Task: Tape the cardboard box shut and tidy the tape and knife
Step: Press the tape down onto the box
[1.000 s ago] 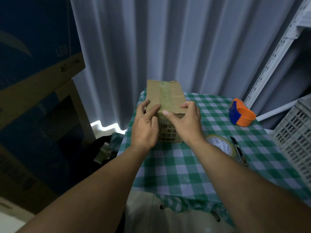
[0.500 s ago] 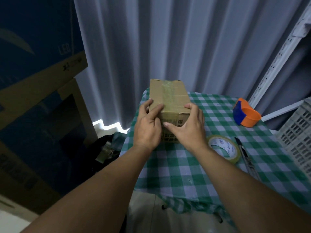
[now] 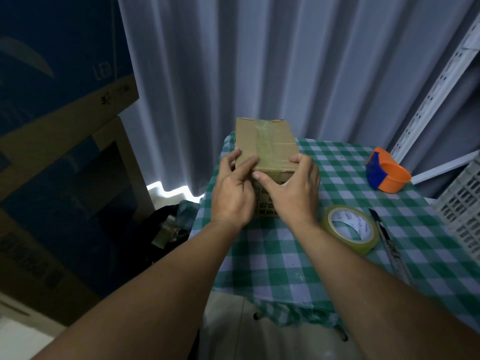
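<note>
A small cardboard box [image 3: 265, 144] stands at the far left of the checked table, its top flaps down with a strip of clear tape along the seam. My left hand [image 3: 232, 189] grips the box's near left corner, thumb lying on the top. My right hand [image 3: 293, 190] covers the near face, thumb pressed on the front edge and fingers round the right corner. A roll of clear tape [image 3: 349, 228] lies flat to the right of my right wrist. A dark utility knife [image 3: 388, 240] lies just right of the roll, pointing away from me.
The green and white checked tablecloth [image 3: 337, 268] covers a small table. An orange and blue tape dispenser [image 3: 387, 170] sits at the back right. A white slotted crate [image 3: 462, 206] stands at the right edge. Large cardboard cartons [image 3: 59, 141] lean at left, grey curtain behind.
My right hand has slid down over the box's near face and its thumb now presses the front edge. The left hand stays on the left corner. The view shifted slightly.
</note>
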